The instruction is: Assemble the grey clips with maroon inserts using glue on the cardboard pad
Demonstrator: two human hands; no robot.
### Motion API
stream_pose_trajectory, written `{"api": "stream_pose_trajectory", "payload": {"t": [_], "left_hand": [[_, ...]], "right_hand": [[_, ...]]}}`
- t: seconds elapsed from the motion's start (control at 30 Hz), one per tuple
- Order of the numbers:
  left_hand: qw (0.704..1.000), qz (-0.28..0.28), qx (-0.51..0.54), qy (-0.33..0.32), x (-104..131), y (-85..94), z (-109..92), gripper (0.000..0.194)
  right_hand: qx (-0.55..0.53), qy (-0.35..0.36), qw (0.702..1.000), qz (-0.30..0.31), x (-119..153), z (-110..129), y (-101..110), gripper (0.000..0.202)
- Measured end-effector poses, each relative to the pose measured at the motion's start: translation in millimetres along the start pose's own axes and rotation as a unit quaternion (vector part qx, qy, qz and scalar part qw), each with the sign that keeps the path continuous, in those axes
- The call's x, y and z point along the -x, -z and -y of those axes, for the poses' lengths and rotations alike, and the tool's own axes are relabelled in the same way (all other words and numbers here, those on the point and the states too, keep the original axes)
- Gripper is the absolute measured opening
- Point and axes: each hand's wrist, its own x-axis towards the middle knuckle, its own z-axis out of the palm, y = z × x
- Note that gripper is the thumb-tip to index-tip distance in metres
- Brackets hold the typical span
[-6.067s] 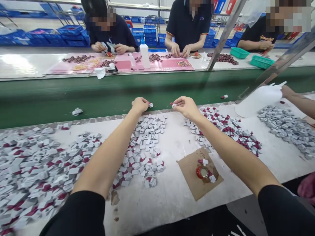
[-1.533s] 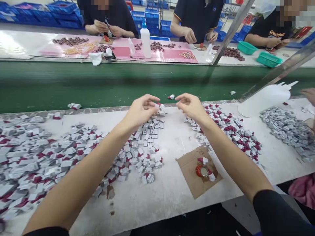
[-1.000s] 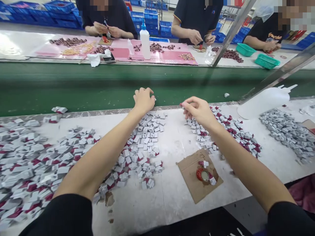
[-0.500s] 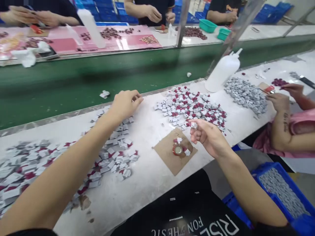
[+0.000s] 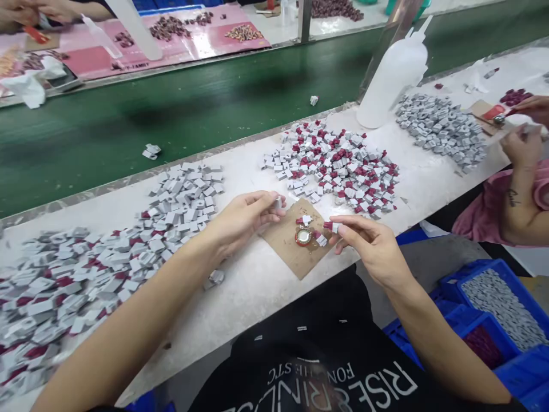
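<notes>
"Running across the back, is that the green belt [image 5: 223, 109]?"

"Yes, it's the longest thing in view. The white surface [image 5: 242, 166] sits in front of it, its far edge along the belt and its near edge slanting up to the right past the wearer's dark shirt [image 5: 309, 326]."

"What room is there to move?"

"A pale strip of surface shows between the left heap [image 5: 77, 274] and the right heap [image 5: 334, 166], leading from the far edge down to the card [image 5: 300, 263]. Past the right heap lies the grey heap [image 5: 441, 131], with the bottle [image 5: 390, 74] by the far edge."

"How near the edge is the card?"

"Close. One corner points at the near edge and stops just short of it."

"And the grips?"

"Both narrow. The left hand [image 5: 244, 217] comes in over the card's left side, thumb and finger pinching a grey piece [image 5: 278, 202]. The right hand [image 5: 373, 246], by the card's right corner, pinches a two-tone piece [image 5: 333, 226], maroon and pale grey."

"Smallest things?"

"A round cap [image 5: 303, 236] on the card, reddish at its rim, with an upper piece [image 5: 305, 220] behind it and a lower piece [image 5: 319, 239] to its right. Whether they touch the cap, I can't tell."
</notes>
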Motion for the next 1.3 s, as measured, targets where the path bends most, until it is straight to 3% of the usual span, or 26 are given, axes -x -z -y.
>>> {"api": "stream_pose_trajectory", "payload": {"t": [0.1,0.23,0.37,0.43,0.53,0.67,0.77,0.87,1.1,1.3], "left_hand": [[1.0,0.006,-0.021,-0.005,5.8,-0.1,4.5,0.028],[0.994,-0.032,-0.084,-0.055,15.0,0.9,8.2,0.038],[0.983,-0.014,-0.162,-0.082,24.6,4.8,10.3,0.029],[0.952,-0.04,-0.27,-0.135,27.4,7.8,10.6,0.022],[0.883,-0.103,-0.417,-0.188,26.9,12.8,11.2,0.02],[0.862,-0.111,-0.47,-0.152,20.3,19.2,14.7,0.021],[0.844,-0.119,-0.499,-0.16,17.4,23.6,18.1,0.024],[0.842,-0.095,-0.502,-0.172,18.7,28.7,18.2,0.035],[0.839,0.062,-0.494,-0.221,22.9,48.5,15.1,0.041],[0.83,0.05,-0.505,-0.229,20.7,57.1,18.4,0.029]], "right_hand": [[-0.027,-0.017,0.999,0.006,3.1,-3.8,-3.2,0.033],[-0.012,-0.023,0.999,0.018,3.1,-1.7,-6.9,0.032],[0.028,0.002,0.999,0.036,3.0,-1.0,-8.5,0.027],[0.06,0.021,0.997,0.04,3.2,-3.0,-9.4,0.025],[0.113,0.049,0.992,0.04,3.6,-6.6,-11.0,0.022],[0.154,0.086,0.983,0.044,4.2,-8.2,-12.8,0.013],[0.163,0.107,0.98,0.047,4.8,-7.4,-14.2,0.007],[0.164,0.112,0.979,0.044,5.2,-6.5,-15.6,0.005],[0.17,0.115,0.978,0.039,5.5,-6.1,-17.0,0.006],[0.175,0.121,0.976,0.046,5.3,-6.2,-17.2,0.004]]}}
